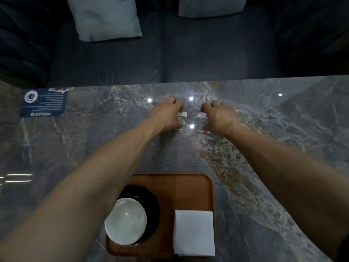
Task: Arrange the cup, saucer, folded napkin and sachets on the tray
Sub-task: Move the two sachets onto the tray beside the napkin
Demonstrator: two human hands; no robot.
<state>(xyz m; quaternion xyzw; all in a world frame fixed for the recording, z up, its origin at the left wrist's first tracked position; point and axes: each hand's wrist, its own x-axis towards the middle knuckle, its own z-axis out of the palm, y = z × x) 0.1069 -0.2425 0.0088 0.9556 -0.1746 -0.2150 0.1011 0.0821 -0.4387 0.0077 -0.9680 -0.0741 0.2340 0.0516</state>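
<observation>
A brown tray (188,190) lies at the near edge of the marble table. On its left a white cup (125,221) stands on a black saucer (151,203). A folded white napkin (194,232) rests on the tray's right side. Far out on the table lie two small sachets. My left hand (166,114) curls over the left sachet (181,120), fingers touching it. My right hand (219,116) curls over the right sachet (202,120) the same way. Both sachets still lie on the table and are partly hidden under the fingers.
A blue printed card (44,104) lies at the table's far left. Beyond the table's far edge (170,81) is a dark sofa (170,53) with two pale cushions (105,17). Ceiling lights glare on the glossy marble near the hands.
</observation>
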